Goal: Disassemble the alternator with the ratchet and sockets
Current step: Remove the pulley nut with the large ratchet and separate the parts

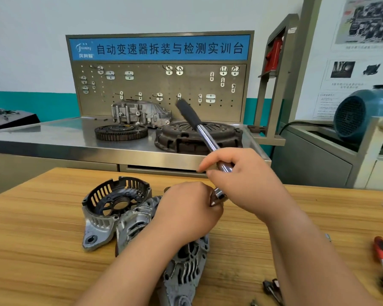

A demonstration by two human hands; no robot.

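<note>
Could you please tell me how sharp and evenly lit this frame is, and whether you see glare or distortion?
Head view: lighting soft and even, faint shadows on the wooden table; bright glare on the chrome shaft of the ratchet; wall posters at the right edge blurred, unreadable; wide-angle distortion bends the steel bench.

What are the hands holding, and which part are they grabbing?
Both hold the ratchet. The right hand grips low on its shiny metal shaft. The left hand curls round its head end, just above the alternator.
</note>
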